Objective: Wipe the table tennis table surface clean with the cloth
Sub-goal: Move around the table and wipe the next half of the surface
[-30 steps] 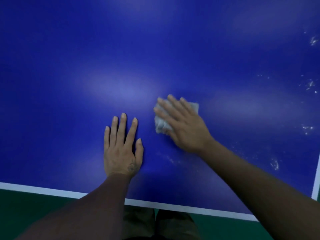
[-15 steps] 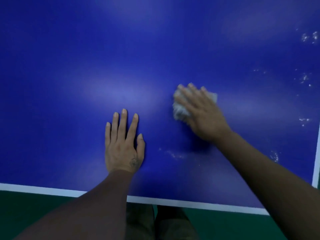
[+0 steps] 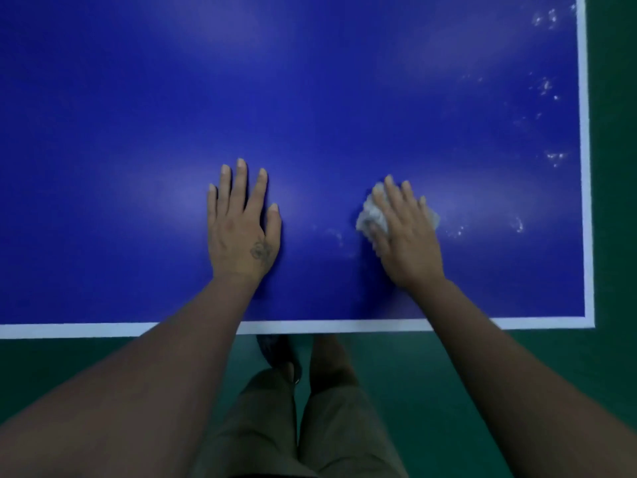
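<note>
Left hand (image 3: 241,232): flat on the blue bench (image 3: 103,132), fingers straight and spread, holding nothing; it reads as a brace.

Smear (image 3: 336,236): faint pale streaks on the bench between the two hands.

Cloth (image 3: 370,217): pale, crumpled, on the bench near the front right corner, mostly hidden under the right hand; edges show at both sides of the fingers.

Right hand (image 3: 403,232): laid over the cloth, fingers fairly straight and pressing it down; whether the thumb hooks under the wad cannot be told.

Spots (image 3: 546,86): white flecks scattered up the right side of the bench, close to the white line (image 3: 586,167); more lie just right of the cloth.

Floor (image 3: 448,391): green, beyond the edges; legs in tan shorts below.

Risks, as judgement: a bunched cloth touches little surface, so a pass may streak residue rather than lift it. Pressed only from above, it may slip out on a fast stroke. A sweep right may push flecks off the edge onto the floor.
</note>
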Demonstrator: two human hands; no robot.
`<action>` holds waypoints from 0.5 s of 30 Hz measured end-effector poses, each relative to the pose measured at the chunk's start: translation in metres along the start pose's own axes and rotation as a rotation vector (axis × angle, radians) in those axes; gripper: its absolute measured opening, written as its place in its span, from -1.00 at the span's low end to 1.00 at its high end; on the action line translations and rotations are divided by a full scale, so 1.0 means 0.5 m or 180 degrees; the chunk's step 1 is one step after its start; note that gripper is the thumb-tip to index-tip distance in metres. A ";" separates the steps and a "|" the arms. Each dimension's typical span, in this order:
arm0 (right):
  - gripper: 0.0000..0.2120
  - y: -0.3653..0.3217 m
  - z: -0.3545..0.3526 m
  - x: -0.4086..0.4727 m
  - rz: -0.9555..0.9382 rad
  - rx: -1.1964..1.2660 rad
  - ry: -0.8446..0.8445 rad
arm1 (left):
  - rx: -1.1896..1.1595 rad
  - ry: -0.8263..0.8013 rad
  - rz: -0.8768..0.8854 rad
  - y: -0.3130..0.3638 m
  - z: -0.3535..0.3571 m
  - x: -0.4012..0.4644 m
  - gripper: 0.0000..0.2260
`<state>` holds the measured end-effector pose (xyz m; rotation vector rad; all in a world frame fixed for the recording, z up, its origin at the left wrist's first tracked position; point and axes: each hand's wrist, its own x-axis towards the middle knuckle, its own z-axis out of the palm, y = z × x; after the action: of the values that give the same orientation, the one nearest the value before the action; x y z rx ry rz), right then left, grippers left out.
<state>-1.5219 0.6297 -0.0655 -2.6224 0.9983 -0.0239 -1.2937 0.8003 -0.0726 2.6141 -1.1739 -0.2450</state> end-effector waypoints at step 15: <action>-0.41 -0.085 0.017 -0.031 0.1008 0.0648 0.0110 | 0.0470 -0.0125 -0.0136 -0.013 0.000 -0.060 -0.45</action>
<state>-1.5053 0.6720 -0.0588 -2.2644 1.3365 -0.0905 -1.3087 0.8270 -0.0732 2.7761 -1.1924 -0.2270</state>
